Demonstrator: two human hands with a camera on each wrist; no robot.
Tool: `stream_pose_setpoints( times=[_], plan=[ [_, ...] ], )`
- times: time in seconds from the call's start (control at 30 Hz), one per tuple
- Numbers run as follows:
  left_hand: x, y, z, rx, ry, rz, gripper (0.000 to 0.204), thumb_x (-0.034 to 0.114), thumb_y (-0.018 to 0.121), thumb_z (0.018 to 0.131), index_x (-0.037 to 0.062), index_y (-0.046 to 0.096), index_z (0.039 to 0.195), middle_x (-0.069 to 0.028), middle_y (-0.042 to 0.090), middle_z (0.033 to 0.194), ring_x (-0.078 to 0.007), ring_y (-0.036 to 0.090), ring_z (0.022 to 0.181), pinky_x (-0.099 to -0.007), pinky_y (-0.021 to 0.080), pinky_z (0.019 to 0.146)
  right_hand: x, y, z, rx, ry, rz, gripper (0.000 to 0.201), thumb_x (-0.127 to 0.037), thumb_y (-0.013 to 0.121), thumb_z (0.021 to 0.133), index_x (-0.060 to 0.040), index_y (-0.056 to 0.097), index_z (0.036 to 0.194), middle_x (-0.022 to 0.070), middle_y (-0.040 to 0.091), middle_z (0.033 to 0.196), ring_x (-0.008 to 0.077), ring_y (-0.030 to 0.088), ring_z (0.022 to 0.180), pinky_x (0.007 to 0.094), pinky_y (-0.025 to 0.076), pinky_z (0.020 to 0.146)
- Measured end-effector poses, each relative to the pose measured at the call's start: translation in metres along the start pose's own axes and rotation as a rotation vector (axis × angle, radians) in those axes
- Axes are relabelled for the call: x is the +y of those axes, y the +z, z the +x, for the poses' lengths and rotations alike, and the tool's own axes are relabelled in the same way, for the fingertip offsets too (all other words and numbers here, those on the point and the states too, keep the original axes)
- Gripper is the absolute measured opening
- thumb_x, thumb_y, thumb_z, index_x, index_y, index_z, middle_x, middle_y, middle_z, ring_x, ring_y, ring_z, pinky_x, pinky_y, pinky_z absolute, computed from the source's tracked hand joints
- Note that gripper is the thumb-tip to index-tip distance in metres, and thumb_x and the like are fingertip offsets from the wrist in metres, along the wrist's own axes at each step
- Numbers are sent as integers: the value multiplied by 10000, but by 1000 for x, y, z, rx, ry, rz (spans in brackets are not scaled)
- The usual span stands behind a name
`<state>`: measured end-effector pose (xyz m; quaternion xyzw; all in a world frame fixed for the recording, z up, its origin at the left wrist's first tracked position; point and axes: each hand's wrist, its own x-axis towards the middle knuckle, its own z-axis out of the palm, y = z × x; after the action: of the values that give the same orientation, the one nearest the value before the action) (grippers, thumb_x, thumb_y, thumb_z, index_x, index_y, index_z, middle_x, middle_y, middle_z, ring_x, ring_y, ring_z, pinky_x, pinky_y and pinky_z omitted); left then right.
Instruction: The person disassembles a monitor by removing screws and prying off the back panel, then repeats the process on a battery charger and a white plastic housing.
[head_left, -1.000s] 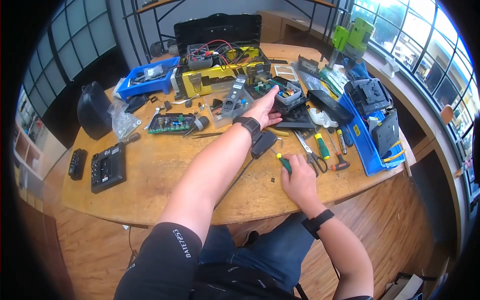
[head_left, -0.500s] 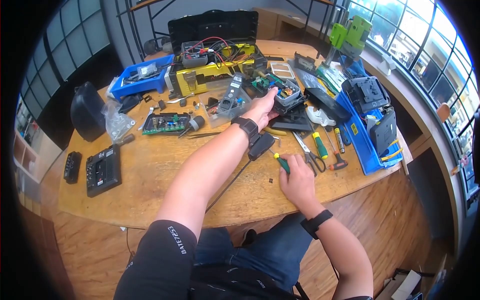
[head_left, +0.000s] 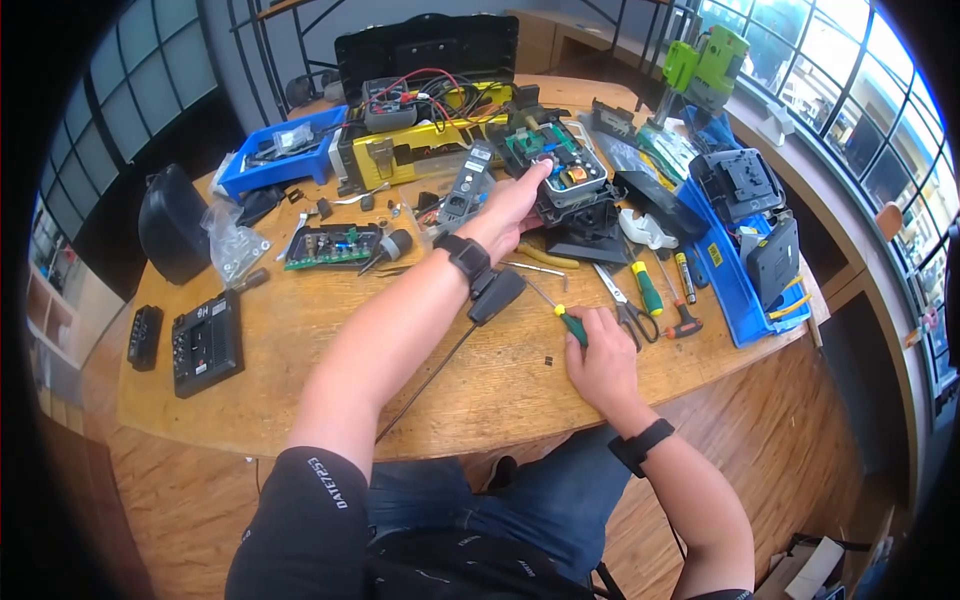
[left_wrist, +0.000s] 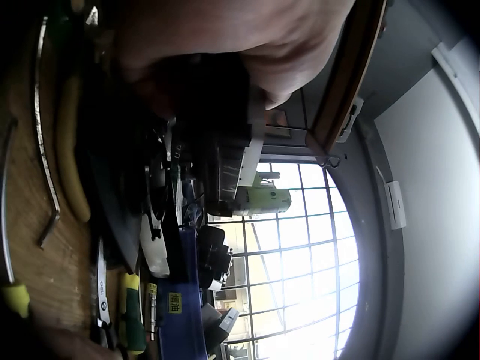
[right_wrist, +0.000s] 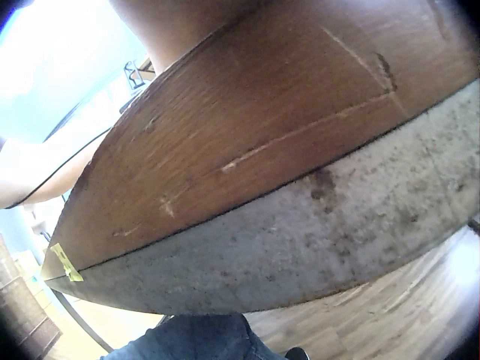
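My left hand [head_left: 512, 207] grips the near left side of an open grey casing [head_left: 598, 184], its thumb over the rim. Inside the casing sit a green circuit board and a copper-coloured coil. In the left wrist view, the left hand [left_wrist: 240, 30] curls over the dark casing and its fingertips are hidden. My right hand [head_left: 605, 362] rests at the table's near side and holds a screwdriver [head_left: 573, 326] by its green and yellow handle, shaft pointing away to the left. The right wrist view shows mainly the table edge [right_wrist: 247, 247], and the screwdriver is out of sight there.
Scissors [head_left: 622, 308], a second green screwdriver [head_left: 648, 290] and a red-handled tool [head_left: 685, 322] lie right of the hands. A blue bin [head_left: 735, 290] stands farther right. A yellow toolbox [head_left: 400, 160] is behind, and a loose circuit board [head_left: 335, 247] lies left.
The left hand has shifted slightly left and tilted the casing, so more of its inside faces me. A metal rod beneath has come into view. The right hand keeps its hold on the screwdriver.
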<state>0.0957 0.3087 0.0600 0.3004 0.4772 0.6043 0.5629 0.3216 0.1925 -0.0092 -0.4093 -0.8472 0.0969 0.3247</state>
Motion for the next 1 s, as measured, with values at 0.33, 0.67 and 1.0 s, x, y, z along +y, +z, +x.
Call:
stream_pose_setpoints(
  times=[0.33, 0.67, 1.0],
  plan=[
    [7, -63, -83, -185, 47, 17, 441, 326, 624, 1084, 6, 595, 1387, -83, 741, 1245, -166, 735, 1079, -347, 605, 934, -1, 0, 1, 21, -19, 16, 297, -65, 683, 903, -78, 640, 1197, 153, 635, 1030, 386, 672, 944, 470, 545, 803],
    [-5, -137, -153, -441, -129, 60, 467, 235, 705, 1046, 10, 552, 1426, -64, 682, 1332, -136, 686, 1165, -324, 573, 1016, 1, 3, -1, 48, -36, 10, 298, -49, 683, 889, -79, 650, 1184, 148, 634, 1014, 381, 671, 914, 461, 545, 786],
    [-10, -170, -191, -485, -242, 248, 527, 237, 742, 1013, -23, 544, 1426, -77, 662, 1351, -146, 642, 1207, -335, 520, 1066, -2, 2, -1, 71, -50, 20, 280, -34, 680, 888, -75, 664, 1165, 150, 639, 1011, 376, 678, 903, 456, 547, 779]
  ],
)
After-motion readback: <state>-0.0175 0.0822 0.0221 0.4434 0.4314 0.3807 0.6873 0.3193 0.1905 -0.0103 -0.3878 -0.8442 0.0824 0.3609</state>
